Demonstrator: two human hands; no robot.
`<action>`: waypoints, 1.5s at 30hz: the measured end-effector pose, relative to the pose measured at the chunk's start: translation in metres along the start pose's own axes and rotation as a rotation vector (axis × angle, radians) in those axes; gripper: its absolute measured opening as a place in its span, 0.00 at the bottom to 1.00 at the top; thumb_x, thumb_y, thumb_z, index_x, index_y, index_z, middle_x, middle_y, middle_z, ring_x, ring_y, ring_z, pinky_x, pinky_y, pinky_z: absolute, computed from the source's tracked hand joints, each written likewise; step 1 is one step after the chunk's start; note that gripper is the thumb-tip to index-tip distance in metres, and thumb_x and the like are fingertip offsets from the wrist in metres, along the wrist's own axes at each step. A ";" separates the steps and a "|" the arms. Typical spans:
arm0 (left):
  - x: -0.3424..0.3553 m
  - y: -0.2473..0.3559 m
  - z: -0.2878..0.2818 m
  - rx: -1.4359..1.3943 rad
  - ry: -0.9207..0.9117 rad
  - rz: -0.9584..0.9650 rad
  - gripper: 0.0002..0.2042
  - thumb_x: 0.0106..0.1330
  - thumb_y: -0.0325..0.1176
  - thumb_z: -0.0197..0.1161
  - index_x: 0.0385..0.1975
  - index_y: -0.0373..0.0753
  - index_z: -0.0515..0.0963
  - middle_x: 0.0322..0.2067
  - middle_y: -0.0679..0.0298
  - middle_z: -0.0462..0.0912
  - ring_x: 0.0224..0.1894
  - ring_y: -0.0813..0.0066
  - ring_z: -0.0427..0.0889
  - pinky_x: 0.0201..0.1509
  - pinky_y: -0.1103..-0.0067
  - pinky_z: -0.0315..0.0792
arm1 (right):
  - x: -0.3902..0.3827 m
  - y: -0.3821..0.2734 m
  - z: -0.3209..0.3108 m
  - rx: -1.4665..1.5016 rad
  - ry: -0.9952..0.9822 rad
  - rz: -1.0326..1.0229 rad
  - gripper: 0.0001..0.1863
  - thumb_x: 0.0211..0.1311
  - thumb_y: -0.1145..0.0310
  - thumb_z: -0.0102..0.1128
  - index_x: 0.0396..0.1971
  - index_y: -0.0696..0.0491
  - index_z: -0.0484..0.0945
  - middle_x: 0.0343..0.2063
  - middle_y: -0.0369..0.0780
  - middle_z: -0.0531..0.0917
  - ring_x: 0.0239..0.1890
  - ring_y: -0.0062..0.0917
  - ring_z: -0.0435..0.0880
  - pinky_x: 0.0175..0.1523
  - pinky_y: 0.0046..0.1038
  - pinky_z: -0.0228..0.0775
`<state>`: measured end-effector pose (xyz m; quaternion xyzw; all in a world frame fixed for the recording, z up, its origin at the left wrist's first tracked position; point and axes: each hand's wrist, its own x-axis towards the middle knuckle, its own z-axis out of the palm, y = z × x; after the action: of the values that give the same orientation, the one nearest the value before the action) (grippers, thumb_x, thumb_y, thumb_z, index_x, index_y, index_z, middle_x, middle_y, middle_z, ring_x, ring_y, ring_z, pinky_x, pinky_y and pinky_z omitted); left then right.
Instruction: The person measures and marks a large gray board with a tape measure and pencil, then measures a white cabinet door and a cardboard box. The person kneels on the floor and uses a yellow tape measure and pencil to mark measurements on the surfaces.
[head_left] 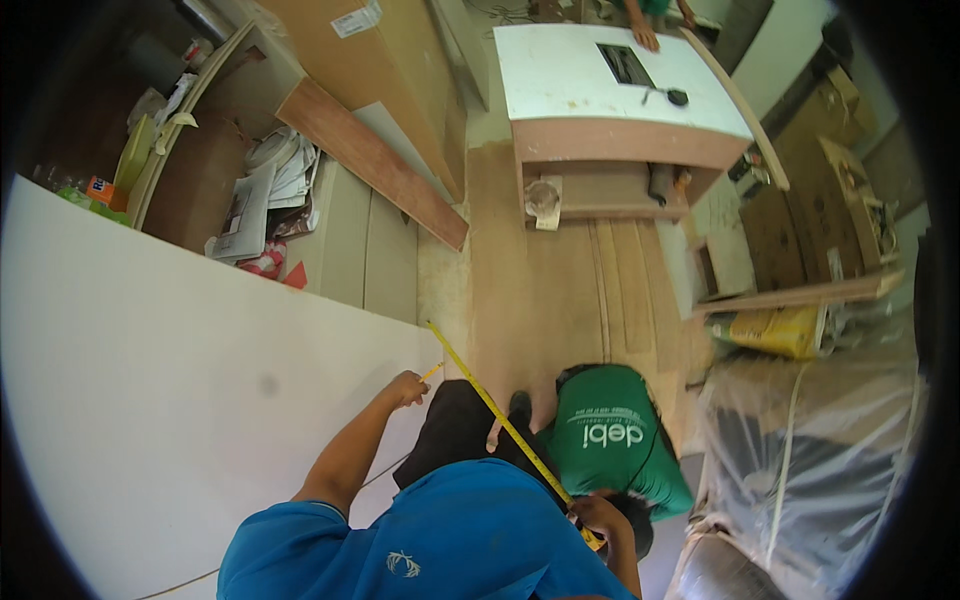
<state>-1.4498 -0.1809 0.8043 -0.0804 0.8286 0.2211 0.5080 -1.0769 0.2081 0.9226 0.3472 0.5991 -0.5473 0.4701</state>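
Note:
My left hand point(408, 388) pinches a slim yellow pencil point(433, 371) close to the edge of a large white board point(200, 360). In my right hand point(602, 514), low and near my body, is a tape measure point(592, 540), its case mostly hidden by the fingers. Its yellow blade point(500, 420) runs out diagonally to the far left, with its tip by the board's far corner. The blade passes over my dark trousers.
A co-worker in a green shirt point(610, 420) bends close on my right. Ahead, another person's hand point(645, 38) rests on a white-topped wooden cabinet point(560, 80). A brown plank point(370, 165) leans at left. Plastic-wrapped goods point(800, 450) stand at right.

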 end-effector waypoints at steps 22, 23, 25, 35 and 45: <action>0.285 0.235 -0.312 0.288 0.169 0.340 0.24 0.67 0.54 0.56 0.29 0.34 0.84 0.30 0.46 0.86 0.38 0.45 0.85 0.45 0.57 0.77 | 0.087 -0.526 -0.226 0.723 0.007 -0.703 0.19 0.76 0.54 0.52 0.30 0.54 0.75 0.15 0.40 0.77 0.15 0.25 0.78 0.24 0.27 0.75; 0.288 0.271 -0.339 0.260 0.241 0.419 0.24 0.67 0.52 0.57 0.32 0.33 0.84 0.33 0.43 0.86 0.41 0.43 0.85 0.47 0.57 0.76 | 0.097 -0.553 -0.228 0.737 0.022 -0.721 0.19 0.77 0.54 0.52 0.30 0.53 0.75 0.15 0.40 0.77 0.15 0.25 0.77 0.24 0.27 0.75; 0.301 0.336 -0.386 0.185 0.263 0.478 0.22 0.67 0.50 0.59 0.36 0.33 0.85 0.35 0.43 0.86 0.42 0.42 0.85 0.49 0.56 0.76 | 0.112 -0.600 -0.235 0.729 0.055 -0.708 0.19 0.77 0.53 0.52 0.31 0.53 0.75 0.15 0.39 0.77 0.15 0.24 0.77 0.24 0.27 0.74; 0.406 0.589 -0.580 0.345 0.511 0.458 0.20 0.65 0.45 0.62 0.46 0.35 0.84 0.46 0.43 0.85 0.50 0.44 0.84 0.55 0.58 0.76 | 0.161 -0.779 -0.301 0.541 0.165 -0.696 0.19 0.76 0.51 0.54 0.31 0.51 0.76 0.16 0.38 0.78 0.17 0.22 0.78 0.23 0.24 0.72; 0.565 0.573 -0.596 0.587 0.193 0.284 0.20 0.65 0.42 0.62 0.51 0.34 0.83 0.50 0.45 0.84 0.52 0.45 0.84 0.56 0.59 0.77 | 0.173 -0.865 -0.359 0.346 0.390 -0.545 0.18 0.78 0.58 0.50 0.30 0.54 0.74 0.17 0.36 0.78 0.20 0.20 0.78 0.28 0.24 0.68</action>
<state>-2.4010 0.1131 0.7020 0.1649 0.9042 0.0331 0.3927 -2.0027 0.4059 1.0301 0.3471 0.6466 -0.6688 0.1189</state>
